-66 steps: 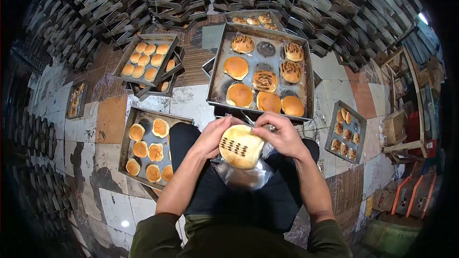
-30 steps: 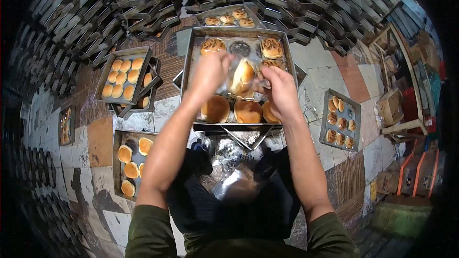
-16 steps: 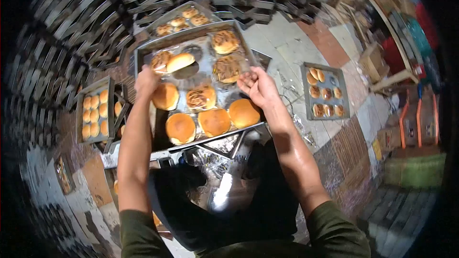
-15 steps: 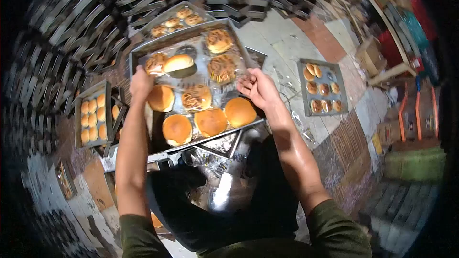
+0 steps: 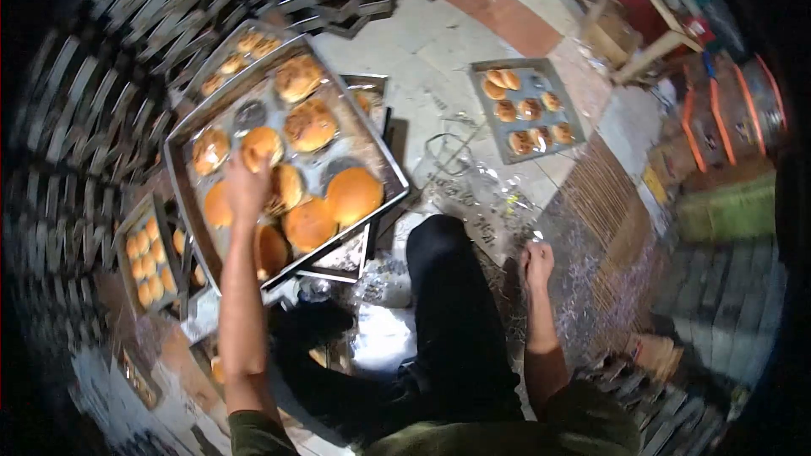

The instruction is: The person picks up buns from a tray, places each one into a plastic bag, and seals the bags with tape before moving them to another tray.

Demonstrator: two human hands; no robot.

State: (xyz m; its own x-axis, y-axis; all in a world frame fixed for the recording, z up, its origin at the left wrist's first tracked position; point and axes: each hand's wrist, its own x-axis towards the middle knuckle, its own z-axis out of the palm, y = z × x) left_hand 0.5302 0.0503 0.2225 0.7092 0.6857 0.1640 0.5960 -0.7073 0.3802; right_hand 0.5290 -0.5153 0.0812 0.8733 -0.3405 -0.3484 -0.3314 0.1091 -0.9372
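Note:
A large metal tray (image 5: pixel 182 194) holding several round buns, some with dark swirled tops, sits tilted at the left of centre. My left hand (image 5: pixel 250 181) is over the middle of this tray, its fingers closed on a bun (image 5: pixel 262 145). To its lower right lie plain golden buns (image 5: pixel 354 196). Well to the right of the tray, my right hand (image 5: pixel 536 263) hangs over the floor, fingers curled together; a small shiny bit shows at the fingertips, too small to make out.
A tray of small buns (image 5: pixel 498 143) lies on the floor at right. Another tray of buns (image 5: pixel 129 266) stands at left. Stacked dark trays (image 5: pixel 59 228) line the left and back. Clear plastic (image 5: pixel 473 194) lies on the floor. A wooden frame (image 5: pixel 655 55) stands upper right.
My right hand has left the large tray and moved right and down, its fingers now curled. My left hand has moved from the tray's edge onto a bun. The view has turned.

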